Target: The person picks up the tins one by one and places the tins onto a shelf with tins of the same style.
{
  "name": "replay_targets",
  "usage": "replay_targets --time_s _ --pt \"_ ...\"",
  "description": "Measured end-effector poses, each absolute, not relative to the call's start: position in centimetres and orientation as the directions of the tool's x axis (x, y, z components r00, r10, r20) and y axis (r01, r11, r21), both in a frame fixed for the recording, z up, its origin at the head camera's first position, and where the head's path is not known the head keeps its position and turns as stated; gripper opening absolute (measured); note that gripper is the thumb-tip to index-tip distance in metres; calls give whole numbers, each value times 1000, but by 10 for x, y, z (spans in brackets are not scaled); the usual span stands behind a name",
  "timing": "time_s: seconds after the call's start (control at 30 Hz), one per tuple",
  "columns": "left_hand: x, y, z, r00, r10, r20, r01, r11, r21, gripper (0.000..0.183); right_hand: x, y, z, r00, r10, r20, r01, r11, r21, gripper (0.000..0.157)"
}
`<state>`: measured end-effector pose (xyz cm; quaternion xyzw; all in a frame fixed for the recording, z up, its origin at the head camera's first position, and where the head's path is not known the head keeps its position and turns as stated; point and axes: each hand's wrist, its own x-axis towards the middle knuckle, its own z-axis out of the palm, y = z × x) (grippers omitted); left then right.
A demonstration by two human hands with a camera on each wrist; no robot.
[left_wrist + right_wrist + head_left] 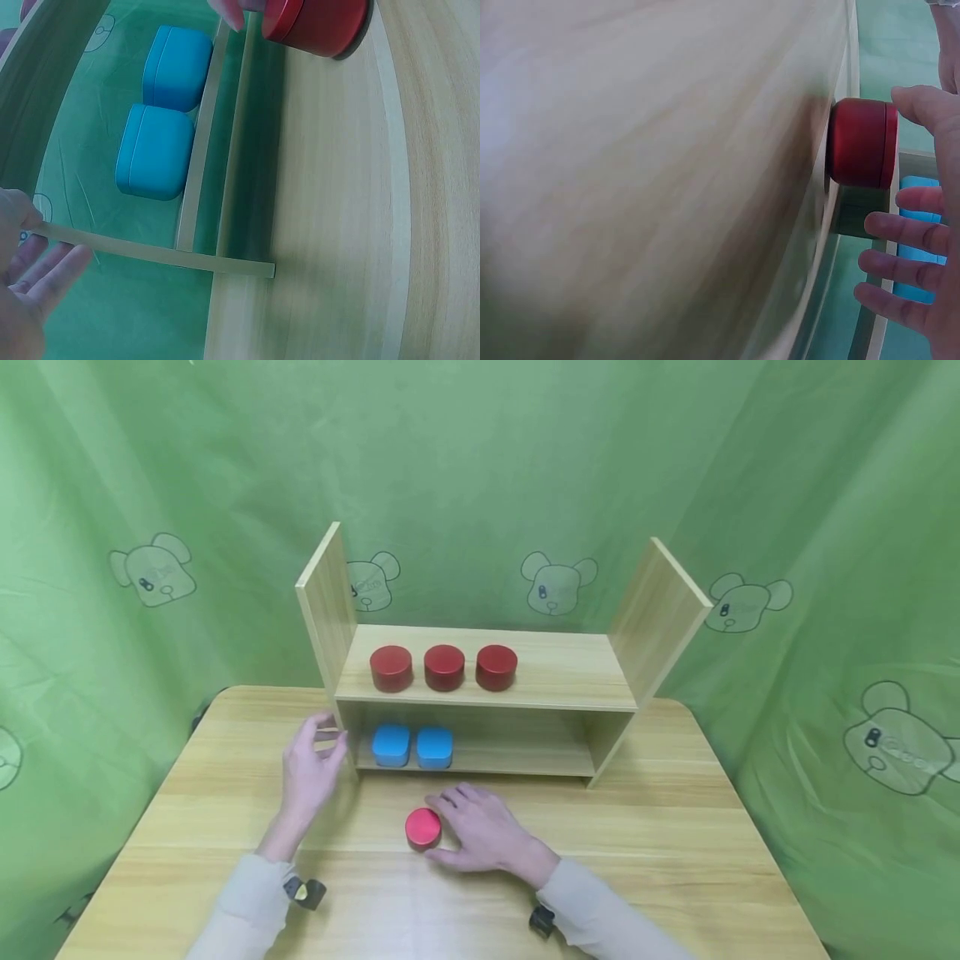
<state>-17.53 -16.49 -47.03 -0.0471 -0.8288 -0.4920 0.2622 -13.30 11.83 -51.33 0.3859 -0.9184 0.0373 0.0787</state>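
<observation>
A short red round tin [423, 828] stands on the table in front of a wooden two-tier shelf [480, 702]. My right hand [483, 831] is just right of it, fingers spread; the thumb and index finger reach either side of the tin. In the right wrist view the thumb comes close to the red tin's [861, 142] lid edge, though contact cannot be told. Beside the shelf's left side panel [327, 602] is my left hand [311, 768], thumb and fingers apart. The left wrist view shows its fingers [56, 277] by the panel's edge; whether they touch is unclear.
Three dark red round tins, the middle tin [444, 668] among them, line the upper tier. Two blue rounded-square tins, one left [391, 746] and one right [435, 748], occupy the lower tier's left part. A green curtain [480, 460] hangs behind the wooden table [637, 860].
</observation>
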Motion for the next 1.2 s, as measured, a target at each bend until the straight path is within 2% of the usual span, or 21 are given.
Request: replay_targets --time_s 0.43,0.83,1.2 --pt "-177 -166 -473 -864 -173 473 335 504 796 35 -141 110 -521 -692 -712 121 -715 699 22 71" --pt "-177 -166 -472 -858 -173 483 344 506 791 35 -143 107 -524 -691 -711 128 -713 700 34 64" --pt "-176 -165 -471 -863 -180 473 332 504 798 35 -137 113 -521 -696 -706 130 -713 701 -5 63"
